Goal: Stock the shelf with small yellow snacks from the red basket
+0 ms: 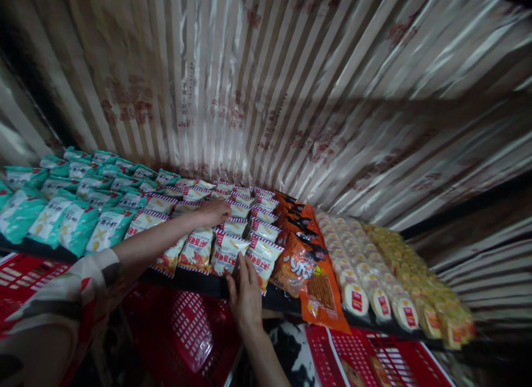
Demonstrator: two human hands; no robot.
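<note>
Packets of white film with striped blue-and-red top edges [230, 248] stand in close rows at seven o'clock from the centre, glossy, pillow-shaped and printed in red and orange below. The left hand [214, 212] arches over the middle of these rows at eight o'clock, fingers bent down among the packets; whether they are pinched together on one I cannot tell. The right hand [246, 295], between six and seven o'clock, has its thumb apart from the fingers, the fingertips resting against the faces of the front packets.

Toward nine o'clock sit puffy, crinkled teal-and-white bags [75, 226]. Shiny orange bags [297, 265] slump at five o'clock beside the white rows, one lying flat over the front edge. At four o'clock come lines of round, pale, clear-wrapped packs [353, 298], and beyond them yellowish wrapped pieces [430, 315], blurred in detail.

All rest on a dark, narrow shelf [191, 280]. Below it, red plastic baskets with slotted sides show at seven o'clock [191, 326] and near five [374, 348]. Across the twelve o'clock side spreads a satiny striped sheet [233, 71], rippled and stamped with reddish-brown print. Dim light leaves the corners dark.
</note>
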